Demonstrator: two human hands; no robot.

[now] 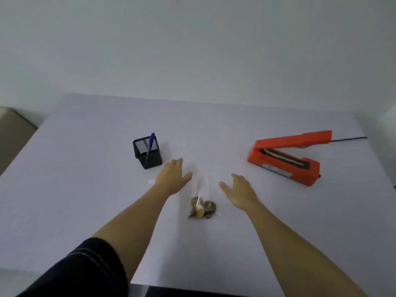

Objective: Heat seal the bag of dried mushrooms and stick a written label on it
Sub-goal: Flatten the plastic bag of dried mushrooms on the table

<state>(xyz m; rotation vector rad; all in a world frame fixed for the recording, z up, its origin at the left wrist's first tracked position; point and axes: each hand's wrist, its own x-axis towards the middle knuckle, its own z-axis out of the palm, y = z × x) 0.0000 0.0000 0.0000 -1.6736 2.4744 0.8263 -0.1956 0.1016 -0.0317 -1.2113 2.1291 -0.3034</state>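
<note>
A clear plastic bag of dried mushrooms (pixel 202 207) lies flat on the white table, its open end pointing away from me. My left hand (pixel 172 176) hovers just left of the bag's upper end, fingers spread, holding nothing. On the bag's other side my right hand (pixel 239 190) is open too, palm down. An orange heat sealer (pixel 286 158) stands at the right with its arm raised. Under the left hand's edge a small white label (pixel 151 181) peeks out. A blue pen (pixel 150 146) stands in a black mesh holder (pixel 147 152) at the left.
The sealer's black cord (pixel 348 138) runs off to the right table edge. The white table (pixel 85 189) ends near me at the bottom, with a dark gap below. A grey wall rises behind the table. A beige surface lies beyond the left edge.
</note>
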